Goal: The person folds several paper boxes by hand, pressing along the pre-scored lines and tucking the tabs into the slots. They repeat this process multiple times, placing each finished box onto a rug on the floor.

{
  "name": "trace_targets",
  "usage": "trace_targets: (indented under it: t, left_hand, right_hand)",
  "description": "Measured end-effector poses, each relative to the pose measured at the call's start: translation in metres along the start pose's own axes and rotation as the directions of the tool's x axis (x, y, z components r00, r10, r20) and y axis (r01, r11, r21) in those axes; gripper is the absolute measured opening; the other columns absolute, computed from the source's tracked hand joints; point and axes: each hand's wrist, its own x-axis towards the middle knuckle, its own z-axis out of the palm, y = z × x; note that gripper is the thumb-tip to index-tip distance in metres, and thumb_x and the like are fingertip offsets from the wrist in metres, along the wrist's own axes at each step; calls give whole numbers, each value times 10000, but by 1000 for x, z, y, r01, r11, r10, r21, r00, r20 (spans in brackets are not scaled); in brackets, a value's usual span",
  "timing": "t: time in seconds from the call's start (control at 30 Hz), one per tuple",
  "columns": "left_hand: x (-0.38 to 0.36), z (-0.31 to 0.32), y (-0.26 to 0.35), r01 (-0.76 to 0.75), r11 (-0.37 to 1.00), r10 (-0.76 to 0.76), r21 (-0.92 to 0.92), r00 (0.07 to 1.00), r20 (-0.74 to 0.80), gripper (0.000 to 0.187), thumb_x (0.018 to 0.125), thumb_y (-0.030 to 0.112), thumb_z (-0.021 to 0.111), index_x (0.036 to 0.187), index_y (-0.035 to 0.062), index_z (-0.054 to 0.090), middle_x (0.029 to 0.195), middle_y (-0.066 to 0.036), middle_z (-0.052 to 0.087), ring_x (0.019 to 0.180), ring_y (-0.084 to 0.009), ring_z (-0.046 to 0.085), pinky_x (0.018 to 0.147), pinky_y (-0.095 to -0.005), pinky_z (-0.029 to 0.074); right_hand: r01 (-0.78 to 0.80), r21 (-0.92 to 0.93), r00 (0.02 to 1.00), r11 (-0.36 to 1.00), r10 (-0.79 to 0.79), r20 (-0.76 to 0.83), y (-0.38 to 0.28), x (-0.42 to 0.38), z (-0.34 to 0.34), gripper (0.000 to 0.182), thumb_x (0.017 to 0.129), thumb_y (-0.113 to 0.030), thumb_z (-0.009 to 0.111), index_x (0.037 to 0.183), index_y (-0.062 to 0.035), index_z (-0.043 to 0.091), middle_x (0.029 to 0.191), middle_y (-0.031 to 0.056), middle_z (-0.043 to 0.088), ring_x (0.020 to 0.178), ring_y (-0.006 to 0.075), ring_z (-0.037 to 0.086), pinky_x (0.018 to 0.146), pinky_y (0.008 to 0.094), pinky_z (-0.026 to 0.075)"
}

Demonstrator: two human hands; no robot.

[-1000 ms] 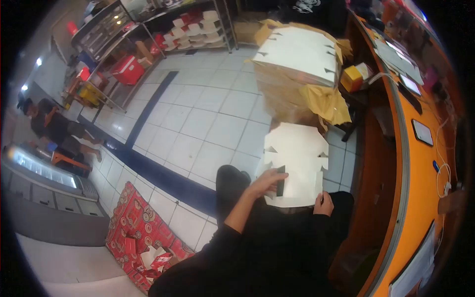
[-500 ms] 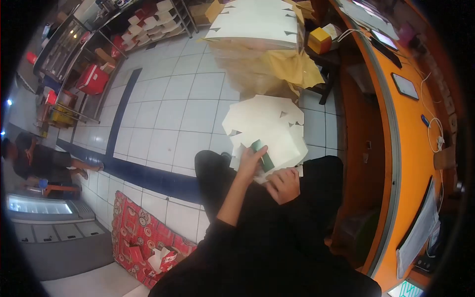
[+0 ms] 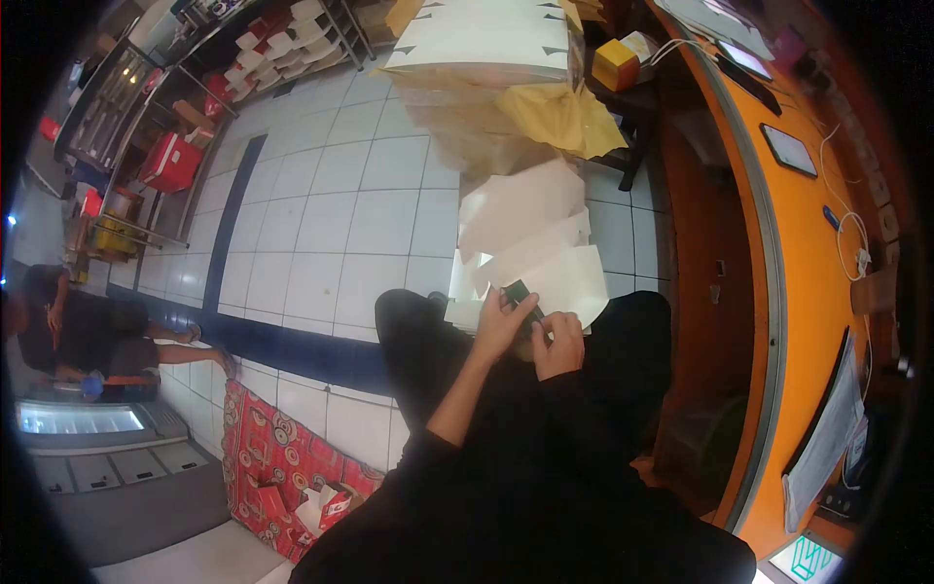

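In front of my lap is a partly folded cardboard box [image 3: 540, 268], white inside, its big panel and side flaps raised at angles. A dark green printed part [image 3: 519, 292] shows at its near edge. My left hand [image 3: 499, 323] is closed on this green part, fingers wrapped over it. My right hand [image 3: 559, 344] is beside it with curled fingers, pinching the near edge of the same box. The fingertips of my right hand are partly hidden.
Ahead lies a stack of flat white box blanks [image 3: 477, 37] in torn yellow-brown wrapping [image 3: 559, 117]. A yellow box [image 3: 621, 66] sits beside it. An orange counter [image 3: 754, 253] with a phone [image 3: 788, 151] runs along the right. Another person [image 3: 88, 321] is at far left.
The box's far panel has tilted up and folded inward. My right hand has moved up and closer to my left hand. The camera view has shifted slightly.
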Motion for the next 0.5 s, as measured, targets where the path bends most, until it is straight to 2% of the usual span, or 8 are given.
trace_targets:
  t: [0.13,0.2,0.23,0.33,0.37,0.4,0.43,0.5]
  left_hand:
    - [21,-34,-19,42,999,-42,12,997,62,555,959,362,685,1349,23,484,1125,-105,630,1030,-203,636,796,-337,567]
    - [27,-43,-12,149,967,-186,-209,968,-170,546,959,436,662,1311,36,540,1119,-102,627,987,-208,650,746,-330,568]
    - [32,-47,-6,146,967,-183,-207,968,-170,546,959,436,662,1311,36,540,1119,-102,627,987,-208,650,746,-330,568]
    - [51,-57,-1,238,962,-197,133,945,-262,445,931,434,696,1088,18,691,934,-69,661,793,-154,662,624,-278,535]
    - [58,-60,-7,238,962,-197,131,944,-265,445,931,434,696,1088,18,691,934,-69,661,793,-154,662,624,-278,535]
    - [68,-66,-20,191,925,-99,329,956,-278,404,921,401,707,1022,10,708,837,-56,658,722,-138,647,599,-272,521]
    - [72,-67,-22,141,845,3,516,964,-268,369,912,368,717,956,2,725,739,-43,654,651,-123,632,574,-267,507]
    - [71,-67,-24,78,816,68,573,971,-228,339,905,334,718,921,-5,727,693,-47,656,615,-117,626,565,-265,499]
  right_hand:
    - [-39,81,999,996,36,35,3,9,0,164,844,-113,710,864,-45,562,875,129,646,863,340,644,750,451,490]
    - [-305,17,884,952,277,378,7,13,1,185,820,-102,711,936,-46,578,918,143,689,872,356,681,750,453,521]
    - [-304,20,885,952,275,377,13,13,8,185,820,-102,711,936,-46,578,918,143,689,872,356,681,750,453,521]
    - [-307,152,903,940,238,357,21,13,26,236,808,-108,707,1011,-57,598,916,147,706,831,362,695,750,445,540]
    - [-353,32,851,935,307,427,17,17,29,249,817,-136,696,1043,-78,609,934,144,709,868,359,695,777,445,542]
    - [-385,-92,790,918,380,482,14,20,31,265,827,-165,684,1076,-98,620,953,142,713,904,356,696,804,445,545]
    - [-384,-90,792,919,378,479,13,21,35,265,827,-165,684,1076,-98,620,953,142,713,904,356,696,804,445,545]
    - [-379,-218,780,899,438,448,12,23,42,279,844,-238,665,1101,-133,638,967,131,717,945,359,687,830,464,536]
